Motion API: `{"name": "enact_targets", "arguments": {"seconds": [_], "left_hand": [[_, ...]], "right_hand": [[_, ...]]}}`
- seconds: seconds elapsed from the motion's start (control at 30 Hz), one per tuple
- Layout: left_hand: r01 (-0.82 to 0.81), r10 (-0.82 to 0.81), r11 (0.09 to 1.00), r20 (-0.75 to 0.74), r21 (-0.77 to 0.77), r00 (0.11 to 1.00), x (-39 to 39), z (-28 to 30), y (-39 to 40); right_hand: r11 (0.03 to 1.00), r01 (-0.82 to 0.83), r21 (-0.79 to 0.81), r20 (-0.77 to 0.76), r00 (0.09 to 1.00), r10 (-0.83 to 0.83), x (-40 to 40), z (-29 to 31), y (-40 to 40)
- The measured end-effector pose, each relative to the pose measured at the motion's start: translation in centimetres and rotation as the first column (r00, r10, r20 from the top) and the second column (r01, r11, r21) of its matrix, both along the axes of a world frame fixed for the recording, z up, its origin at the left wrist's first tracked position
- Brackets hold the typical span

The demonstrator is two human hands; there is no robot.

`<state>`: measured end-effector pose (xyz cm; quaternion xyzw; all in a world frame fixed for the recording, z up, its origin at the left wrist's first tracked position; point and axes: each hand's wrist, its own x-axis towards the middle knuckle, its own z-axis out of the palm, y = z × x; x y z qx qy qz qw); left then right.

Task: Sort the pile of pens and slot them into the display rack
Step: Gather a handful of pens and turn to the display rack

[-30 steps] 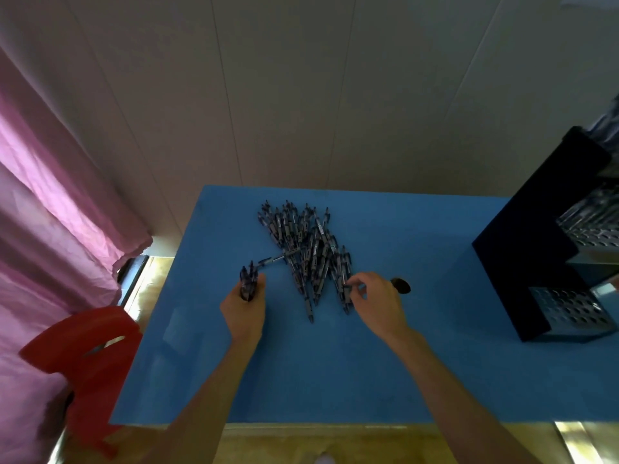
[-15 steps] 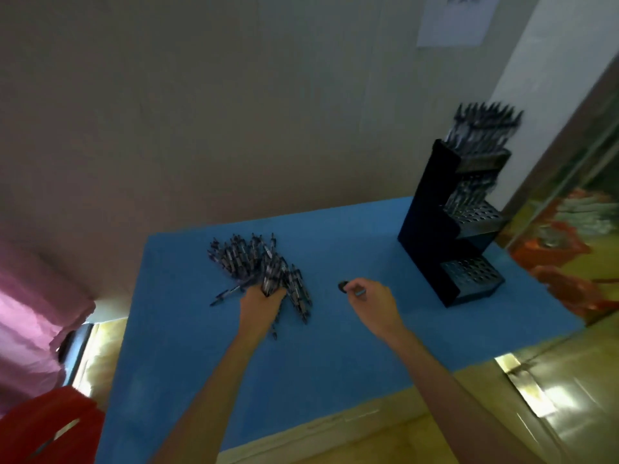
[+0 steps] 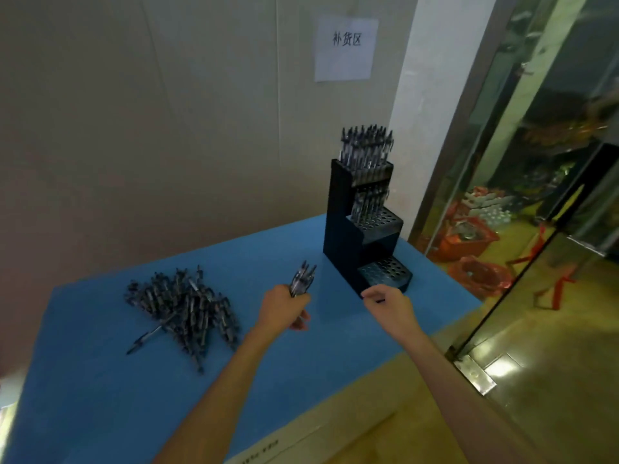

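A pile of dark pens (image 3: 187, 306) lies on the left of the blue table (image 3: 100, 396), and one stray pen (image 3: 147, 338) lies at the pile's near-left edge. My left hand (image 3: 284, 309) grips a bundle of pens (image 3: 302, 279) upright, midway between the pile and the rack. The black tiered display rack (image 3: 341, 229) stands at the table's far right. Pens fill its top tier, its middle tier is partly filled, and its bottom tier (image 3: 385, 267) shows bare holes. My right hand (image 3: 388, 306) hovers just in front of the bottom tier, pinching a single pen, mostly hidden by the fingers.
A paper sign (image 3: 345, 48) hangs on the beige wall behind the rack. A glass door (image 3: 536, 195) stands right of the table, with red baskets visible behind it. The table's near edge runs diagonally under my forearms.
My view swung right and the whole rack came into sight. My left hand carried its bundle from the pile toward the rack. My right hand moved right, up to the rack's bottom tier.
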<state>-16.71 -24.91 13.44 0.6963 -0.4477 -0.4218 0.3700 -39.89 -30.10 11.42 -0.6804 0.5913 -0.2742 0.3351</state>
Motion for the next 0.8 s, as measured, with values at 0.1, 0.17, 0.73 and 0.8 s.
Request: {"name": "enact_targets", "arguments": {"seconds": [0.1,0.17,0.73,0.8], "left_hand": [[0.029,-0.028,1.000,0.108,-0.008,0.994,-4.2,0.4,-1.5],[0.018,-0.016,1.000,0.170,-0.010,0.985,-6.9,0.5,-2.6],[-0.195,0.201,0.979,0.205,-0.052,0.958,-23.7,2.4,-9.7],[-0.218,0.223,0.975,0.198,-0.050,0.954,-23.8,2.5,-10.4]], "right_hand": [[0.998,0.042,0.049,0.085,0.995,-0.046,-3.9,0.1,-1.3],[0.995,0.061,0.079,0.127,0.989,-0.071,-6.5,0.3,-2.3],[0.980,-0.181,0.084,0.162,0.973,0.166,-20.6,3.8,-12.2],[0.967,-0.243,0.083,0.169,0.959,0.226,-19.6,4.3,-13.2]]}}
